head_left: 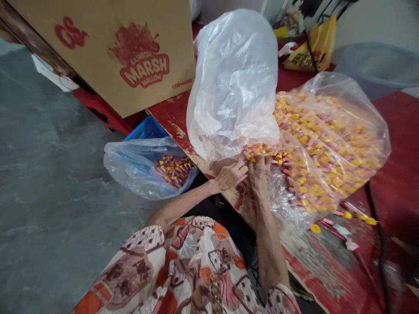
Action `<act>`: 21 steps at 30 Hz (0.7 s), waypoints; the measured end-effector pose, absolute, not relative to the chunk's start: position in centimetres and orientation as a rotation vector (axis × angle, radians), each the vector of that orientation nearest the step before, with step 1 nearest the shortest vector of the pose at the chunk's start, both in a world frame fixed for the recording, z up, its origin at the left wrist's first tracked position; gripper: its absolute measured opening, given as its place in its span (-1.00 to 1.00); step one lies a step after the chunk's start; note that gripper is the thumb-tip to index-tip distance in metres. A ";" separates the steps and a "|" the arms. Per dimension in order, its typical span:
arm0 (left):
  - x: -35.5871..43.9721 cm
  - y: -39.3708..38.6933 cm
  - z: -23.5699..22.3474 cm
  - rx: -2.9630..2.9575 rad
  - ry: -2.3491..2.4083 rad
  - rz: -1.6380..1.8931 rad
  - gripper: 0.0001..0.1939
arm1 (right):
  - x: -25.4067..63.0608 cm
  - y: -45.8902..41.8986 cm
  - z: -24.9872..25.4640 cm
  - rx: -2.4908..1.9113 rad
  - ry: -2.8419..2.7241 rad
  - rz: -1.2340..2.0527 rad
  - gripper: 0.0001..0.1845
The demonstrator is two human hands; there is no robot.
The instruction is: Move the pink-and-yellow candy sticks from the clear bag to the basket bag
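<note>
My left hand (230, 175) is at the table's near edge, fingers curled together; anything between them is too small to make out. Beside it, my right hand (261, 173) reaches forward with bent fingers, its tips among small pink pieces with yellow caps (262, 150). What those fingertips hold is hidden. These pieces spill from the mouth of a big clear plastic bag (340, 152) lying full of the same pieces on the right. Just beyond my hands stands a puffed-up, whitish clear plastic bag (234, 83); its contents cannot be made out.
Left and below the table edge, a blue crate (149, 127) lined with a clear bag holds more pieces (175, 170). A marshmallow carton (108, 48) stands at upper left. On the red table (396, 126) lie a black cable (379, 240), loose pieces and a yellow bag (312, 48).
</note>
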State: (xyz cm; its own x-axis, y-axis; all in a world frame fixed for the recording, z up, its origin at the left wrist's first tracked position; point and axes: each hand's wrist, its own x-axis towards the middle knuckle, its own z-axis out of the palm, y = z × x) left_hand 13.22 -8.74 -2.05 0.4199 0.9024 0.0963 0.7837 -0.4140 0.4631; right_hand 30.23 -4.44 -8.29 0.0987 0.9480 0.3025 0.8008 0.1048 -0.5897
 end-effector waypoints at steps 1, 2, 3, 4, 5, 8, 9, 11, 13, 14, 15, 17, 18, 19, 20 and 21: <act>13.2 -8.6 -2.1 2.336 1.444 0.428 -0.86 | 30.1 -4.7 -8.4 -1.711 -1.703 0.257 -0.69; 13.2 -8.4 -2.1 2.339 1.435 0.391 -0.88 | 30.0 -5.1 -8.5 -1.702 -1.677 0.234 -0.70; 13.1 -8.3 -2.0 2.346 1.423 0.377 -0.89 | 30.0 -5.3 -8.7 -1.694 -1.650 0.216 -0.72; 13.1 -8.2 -1.9 2.355 1.411 0.390 -0.89 | 30.0 -5.6 -8.8 -1.691 -1.627 0.205 -0.74; 13.1 -8.3 -1.8 2.365 1.402 0.422 -0.87 | 30.0 -5.8 -9.0 -1.693 -1.613 0.201 -0.77; 13.3 -8.6 -1.8 2.379 1.412 0.519 -0.79 | 30.1 -6.3 -9.2 -1.722 -1.681 0.217 -0.78; 13.4 -8.7 -1.9 2.373 1.421 0.533 -0.78 | 30.1 -6.3 -9.2 -1.726 -1.737 0.219 -0.74; 13.4 -8.6 -2.2 2.325 1.440 0.518 -0.83 | 30.2 -6.2 -9.0 -1.717 -1.845 0.204 -0.67; 13.3 -8.1 -2.5 2.229 1.463 0.525 -0.91 | 30.2 -6.0 -8.8 -1.721 -1.887 0.177 -0.65; 13.1 -7.8 -2.6 2.169 1.474 0.555 -0.94 | 30.3 -6.0 -8.6 -1.725 -1.884 0.172 -0.67; 12.9 -7.6 -2.6 2.108 1.481 0.604 -0.95 | 30.4 -6.0 -8.5 -1.722 -1.864 0.175 -0.68; 12.4 -7.2 -2.7 2.007 1.486 0.731 -0.96 | 30.6 -6.6 -8.3 -1.691 -1.768 0.201 -0.69; 12.1 -7.2 -2.8 1.969 1.489 0.787 -0.96 | 30.7 -7.1 -8.2 -1.667 -1.693 0.224 -0.66; 11.9 -7.2 -3.0 1.943 1.492 0.824 -0.97 | 30.7 -7.8 -8.1 -1.648 -1.610 0.250 -0.61; 11.7 -7.2 -3.1 1.926 1.497 0.840 -0.97 | 30.7 -8.5 -8.0 -1.633 -1.542 0.278 -0.54; 11.6 -7.3 -3.3 1.912 1.502 0.831 -0.96 | 30.7 -9.2 -7.8 -1.616 -1.507 0.307 -0.47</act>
State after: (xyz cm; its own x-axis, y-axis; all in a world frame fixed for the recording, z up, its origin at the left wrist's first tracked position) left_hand 11.61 -7.27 -3.35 0.1782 0.9758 0.1266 0.6253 -0.2116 0.7511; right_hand 30.67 -9.15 -7.82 0.2334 0.8981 0.3726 0.6806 0.1228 -0.7223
